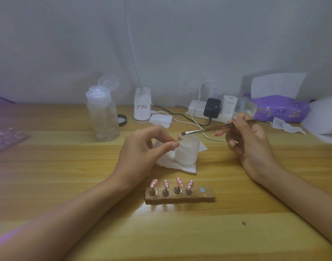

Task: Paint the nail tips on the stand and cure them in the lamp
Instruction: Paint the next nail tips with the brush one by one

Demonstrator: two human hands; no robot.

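Note:
A brown stand [180,198] lies on the wooden table in front of me. It carries several pink nail tips [179,182] with white dots, each on a small metal holder. Its rightmost slot [202,190] is bare. My left hand [142,149] pinches one metal holder with a nail tip [178,137] above a small white jar [186,151]. My right hand [249,142] grips a thin brush [208,129], and its bristles touch that nail tip. The jar stands on a white tissue [180,165].
A clear pump bottle [103,113] with its lid open stands at the back left. Behind the jar are a white device [142,105], cotton pads [160,120], a power strip [212,108] with cables and a purple tissue pack [280,108]. A plastic tray [5,138] lies at the left edge.

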